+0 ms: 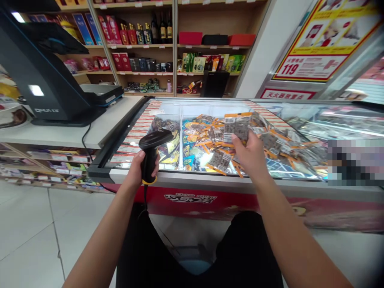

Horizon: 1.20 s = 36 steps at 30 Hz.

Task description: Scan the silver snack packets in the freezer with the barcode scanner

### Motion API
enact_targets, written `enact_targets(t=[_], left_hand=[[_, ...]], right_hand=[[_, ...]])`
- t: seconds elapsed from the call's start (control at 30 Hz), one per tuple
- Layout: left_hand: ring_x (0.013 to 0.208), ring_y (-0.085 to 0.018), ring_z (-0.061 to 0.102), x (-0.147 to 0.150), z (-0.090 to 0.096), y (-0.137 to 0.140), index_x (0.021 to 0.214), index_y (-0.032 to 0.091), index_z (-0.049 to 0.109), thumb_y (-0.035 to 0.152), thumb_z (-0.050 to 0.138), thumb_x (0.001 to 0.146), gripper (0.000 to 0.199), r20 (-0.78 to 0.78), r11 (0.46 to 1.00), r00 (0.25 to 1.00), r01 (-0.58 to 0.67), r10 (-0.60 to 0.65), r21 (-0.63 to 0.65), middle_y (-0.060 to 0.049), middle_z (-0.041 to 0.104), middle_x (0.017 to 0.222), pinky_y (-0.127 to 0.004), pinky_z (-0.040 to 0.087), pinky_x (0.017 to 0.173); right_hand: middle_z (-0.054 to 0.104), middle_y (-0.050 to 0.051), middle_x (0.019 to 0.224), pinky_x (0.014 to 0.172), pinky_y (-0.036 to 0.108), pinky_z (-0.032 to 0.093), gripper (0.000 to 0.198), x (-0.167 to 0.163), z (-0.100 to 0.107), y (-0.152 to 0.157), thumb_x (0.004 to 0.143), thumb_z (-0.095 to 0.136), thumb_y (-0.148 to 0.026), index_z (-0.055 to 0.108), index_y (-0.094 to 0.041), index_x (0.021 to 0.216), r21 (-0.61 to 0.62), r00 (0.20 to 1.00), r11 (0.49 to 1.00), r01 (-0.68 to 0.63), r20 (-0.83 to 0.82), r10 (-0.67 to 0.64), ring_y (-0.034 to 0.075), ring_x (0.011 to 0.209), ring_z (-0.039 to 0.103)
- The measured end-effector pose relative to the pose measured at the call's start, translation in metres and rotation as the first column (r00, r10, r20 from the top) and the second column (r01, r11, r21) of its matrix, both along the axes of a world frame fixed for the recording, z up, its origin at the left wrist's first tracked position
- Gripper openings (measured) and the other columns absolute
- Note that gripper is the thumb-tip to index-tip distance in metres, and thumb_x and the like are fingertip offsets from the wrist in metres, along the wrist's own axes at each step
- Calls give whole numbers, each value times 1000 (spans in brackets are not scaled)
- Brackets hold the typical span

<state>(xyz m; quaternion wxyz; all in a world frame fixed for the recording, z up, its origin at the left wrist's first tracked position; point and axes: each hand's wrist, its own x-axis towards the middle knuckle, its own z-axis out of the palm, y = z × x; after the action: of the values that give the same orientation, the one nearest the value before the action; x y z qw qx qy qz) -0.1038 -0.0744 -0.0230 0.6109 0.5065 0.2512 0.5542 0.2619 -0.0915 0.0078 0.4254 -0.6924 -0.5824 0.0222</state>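
Scanner (150, 155) in left grip (138, 167), packet (235, 127) in right grip (251, 155)

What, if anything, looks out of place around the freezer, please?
The loose packets lie jumbled at many angles across the freezer, which looks odd beside the neatly lined-up bottles on the shelves behind.

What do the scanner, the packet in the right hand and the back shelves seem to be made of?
Scanner: probably hard plastic, black with a low sheen, judging by its smooth moulded shape. Packet: likely thin plastic film, possibly metallised, given the shiny printed face. Shelves: pale, smooth wood or wood-look board; the grain is too indistinct to settle it.
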Motion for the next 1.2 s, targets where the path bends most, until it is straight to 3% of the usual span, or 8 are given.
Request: enact_targets(t=[0.1,0.2,0.57,0.77,0.9,1.03,1.1,1.2], left_hand=[[37,-10,49,1,-3,-2,107,16,73,91,80,84,79,-3,999,999,-41,41,5,1,65,71,-25,35,37],[37,-10,50,1,-6,-2,100,16,72,92,79,85,77,-22,997,997,-70,70,17,1,65,68,-25,34,37],[39,-11,51,-1,-6,0,97,18,72,92,75,88,75,-56,1000,998,-27,28,13,0,65,68,-27,38,40],[39,-12,51,0,-4,-1,102,17,73,92,75,88,76,-56,1000,998,-2,3,6,1,65,66,-27,35,41],[39,-11,51,-8,-1,7,101,17,73,92,76,87,76,-12,995,995,-96,96,-10,0,67,68,-27,33,39],[39,-10,52,-40,6,22,102,16,73,85,80,87,71,39,952,951,-304,306,-37,0,68,71,-27,33,38],[39,-11,52,-61,11,29,105,16,74,82,79,90,68,69,921,919,-385,388,-55,1,68,70,-26,35,38],[38,-10,52,-84,15,32,106,16,74,80,75,95,64,114,883,877,-459,468,-98,2,66,67,-24,36,37]], right_hand=[[81,18,123,90,64,74,65,-55,-7,10,98,70,-71,76,-22,139,60,872,969,-238,-427,240,42,105,83],[82,18,120,94,62,76,59,-96,-14,23,90,81,-68,77,-22,126,62,800,953,-295,-529,282,42,109,84],[87,16,112,91,60,76,43,-124,-24,44,91,82,-60,74,-25,114,-24,825,948,-317,-501,263,42,108,86],[87,18,121,92,58,75,48,-124,-26,47,97,77,-54,75,-21,132,-46,831,939,-340,-482,277,41,110,86],[80,27,143,103,57,70,63,-130,-18,62,100,76,-43,67,-12,154,-187,930,932,-311,-261,258,44,123,83],[74,31,152,88,50,72,66,-152,-9,87,103,71,-37,63,-9,163,-338,870,812,-475,-319,376,38,104,86],[79,26,141,88,46,70,49,-170,-4,98,104,69,-32,72,-11,148,-359,828,748,-558,-301,473,35,106,84],[83,20,123,95,46,67,26,-203,4,108,108,67,-35,77,-16,122,-412,793,707,-575,-70,605,36,113,80]])
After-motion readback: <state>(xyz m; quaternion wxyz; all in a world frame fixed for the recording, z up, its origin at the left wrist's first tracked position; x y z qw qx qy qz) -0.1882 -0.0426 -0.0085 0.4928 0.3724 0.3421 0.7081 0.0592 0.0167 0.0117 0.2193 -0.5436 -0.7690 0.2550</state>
